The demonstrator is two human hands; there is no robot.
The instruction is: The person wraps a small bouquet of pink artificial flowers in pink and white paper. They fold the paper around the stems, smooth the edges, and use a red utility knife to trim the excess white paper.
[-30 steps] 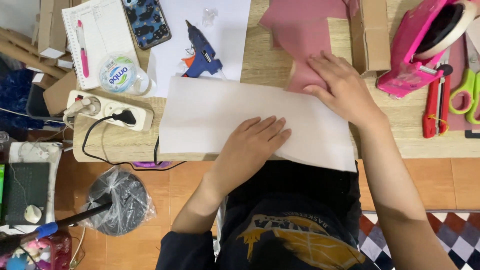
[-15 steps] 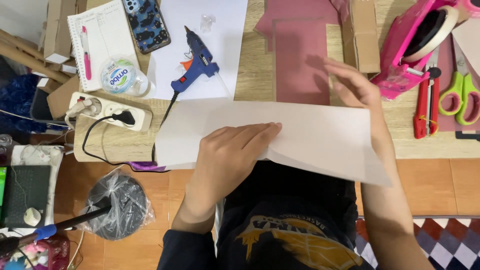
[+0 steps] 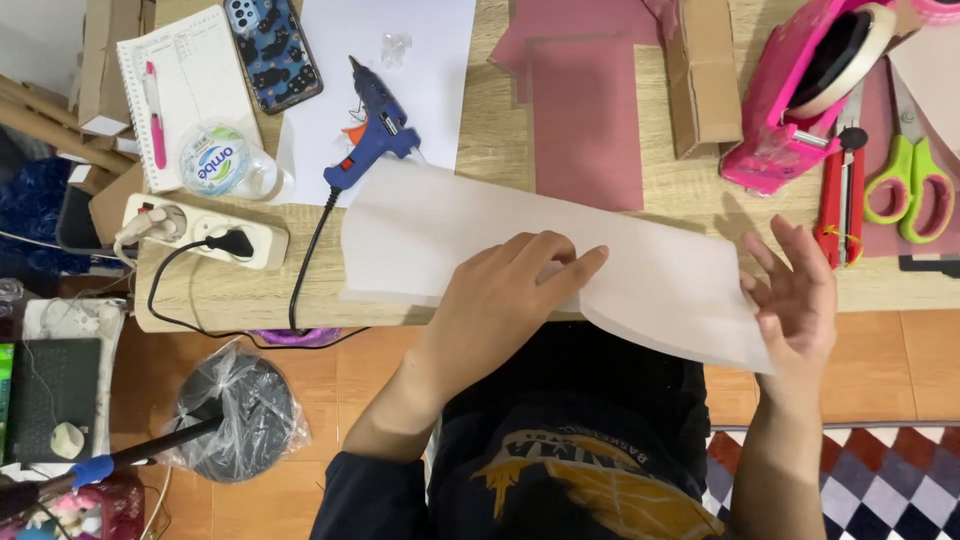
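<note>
Two bare hands work one large sheet of pale, translucent paper (image 3: 640, 270) in the head view. The sheet lies across the near edge of the light wooden tabletop (image 3: 490, 140), its right end hanging past the edge toward the person's lap. The left hand (image 3: 510, 290) lies flat on the middle of the sheet, fingers stretched out and pressing down, its grip released. The right hand (image 3: 795, 290) is at the sheet's right edge, fingers spread and loose, touching the paper's margin; whether it pinches the edge I cannot tell. Just behind the sheet's left corner lies a blue hot-glue gun (image 3: 372, 125) on a white paper sheet (image 3: 420, 60), its black cord (image 3: 305, 260) running off the tabletop. A dusky-pink card sheet (image 3: 585, 110) lies beyond the middle, and a red utility knife (image 3: 845, 195) sits near the right hand, beside green-handled scissors (image 3: 910, 190).
</note>
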